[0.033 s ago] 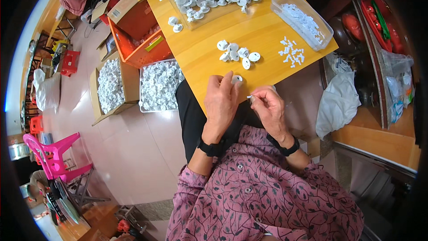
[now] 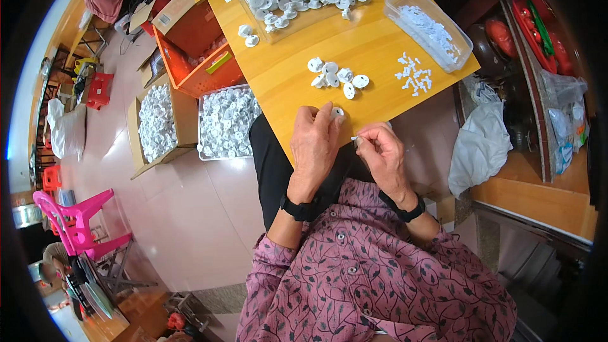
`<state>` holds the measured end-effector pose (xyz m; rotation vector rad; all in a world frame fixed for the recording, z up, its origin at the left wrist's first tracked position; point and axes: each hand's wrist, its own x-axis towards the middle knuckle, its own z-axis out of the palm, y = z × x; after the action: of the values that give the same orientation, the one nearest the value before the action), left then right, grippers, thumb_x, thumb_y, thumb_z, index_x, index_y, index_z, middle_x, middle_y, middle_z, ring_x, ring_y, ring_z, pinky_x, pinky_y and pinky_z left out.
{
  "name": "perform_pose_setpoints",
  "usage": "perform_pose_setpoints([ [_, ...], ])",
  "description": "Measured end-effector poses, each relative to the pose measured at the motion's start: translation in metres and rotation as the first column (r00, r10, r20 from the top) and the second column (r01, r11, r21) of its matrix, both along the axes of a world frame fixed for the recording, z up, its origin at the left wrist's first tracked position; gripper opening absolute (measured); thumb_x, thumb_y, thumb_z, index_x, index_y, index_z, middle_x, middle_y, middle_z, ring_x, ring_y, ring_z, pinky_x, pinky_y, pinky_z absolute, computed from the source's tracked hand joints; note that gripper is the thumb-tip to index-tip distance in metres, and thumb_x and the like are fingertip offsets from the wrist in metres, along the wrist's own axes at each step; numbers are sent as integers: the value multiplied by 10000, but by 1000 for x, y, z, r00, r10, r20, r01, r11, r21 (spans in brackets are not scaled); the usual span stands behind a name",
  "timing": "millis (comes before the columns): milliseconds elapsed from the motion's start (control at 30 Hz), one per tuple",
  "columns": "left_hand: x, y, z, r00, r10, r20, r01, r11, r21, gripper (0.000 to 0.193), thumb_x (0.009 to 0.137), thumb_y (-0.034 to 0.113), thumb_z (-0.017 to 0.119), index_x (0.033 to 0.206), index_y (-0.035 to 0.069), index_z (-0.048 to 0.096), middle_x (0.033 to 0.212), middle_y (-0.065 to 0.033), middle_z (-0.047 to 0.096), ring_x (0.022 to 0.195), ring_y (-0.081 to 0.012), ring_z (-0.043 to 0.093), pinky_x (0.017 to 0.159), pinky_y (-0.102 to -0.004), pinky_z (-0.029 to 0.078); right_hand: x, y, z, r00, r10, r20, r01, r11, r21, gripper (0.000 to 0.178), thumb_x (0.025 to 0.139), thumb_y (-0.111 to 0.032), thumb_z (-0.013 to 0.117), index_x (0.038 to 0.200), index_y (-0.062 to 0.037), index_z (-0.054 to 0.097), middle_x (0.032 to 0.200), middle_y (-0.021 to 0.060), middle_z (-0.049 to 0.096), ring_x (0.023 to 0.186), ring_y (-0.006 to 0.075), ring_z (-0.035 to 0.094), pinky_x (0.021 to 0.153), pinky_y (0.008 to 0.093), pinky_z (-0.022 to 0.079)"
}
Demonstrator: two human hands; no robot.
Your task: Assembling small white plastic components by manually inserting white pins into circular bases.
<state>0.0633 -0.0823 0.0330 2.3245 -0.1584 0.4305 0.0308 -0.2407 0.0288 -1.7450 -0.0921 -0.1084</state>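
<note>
My left hand (image 2: 315,141) is closed on a round white plastic part with a dark hole (image 2: 337,112), just above the yellow table's near edge. Beside it, on the right, my right hand (image 2: 382,151) pinches a tiny white plastic piece (image 2: 354,139) between thumb and forefinger. A small gap parts the two hands. Past my fingers lies a loose group of round white plastic parts (image 2: 331,76), some tipped on their sides. Right of that group, small white pieces (image 2: 414,75) are scattered over the yellow table (image 2: 285,63).
A clear tub of small white pieces (image 2: 465,43) stands at the table's right. A clear bin (image 2: 272,37) heaped with round parts sits at the back. Left on the floor are an orange crate (image 2: 183,76), a filled cardboard box (image 2: 183,114) and a filled white tray (image 2: 221,157).
</note>
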Motion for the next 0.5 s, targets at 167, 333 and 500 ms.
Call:
perform_pose_setpoints([
  [167,3,-2,-3,998,-43,-41,43,999,-1,246,889,162,723,1101,36,725,923,-164,614,831,-315,640,702,-399,520,-2,-3,-4,999,-21,33,22,999,-49,34,919,18,641,937,24,613,974,90,602,808,127,609,677,244,510],
  [333,2,2,-8,992,-117,-44,111,987,-115,254,832,115,751,1065,26,707,914,-143,621,838,-322,630,713,-412,517,-1,-2,-5,999,-52,-5,52,998,-30,59,941,-27,640,978,17,625,957,76,635,806,108,614,704,242,522],
  [500,-6,9,-9,981,-163,-109,116,932,-344,321,841,49,778,1146,12,686,953,-84,644,812,-178,658,731,-307,541,5,-1,0,988,-17,-152,43,985,168,113,971,-59,616,1052,16,640,966,43,670,851,80,610,766,229,517],
])
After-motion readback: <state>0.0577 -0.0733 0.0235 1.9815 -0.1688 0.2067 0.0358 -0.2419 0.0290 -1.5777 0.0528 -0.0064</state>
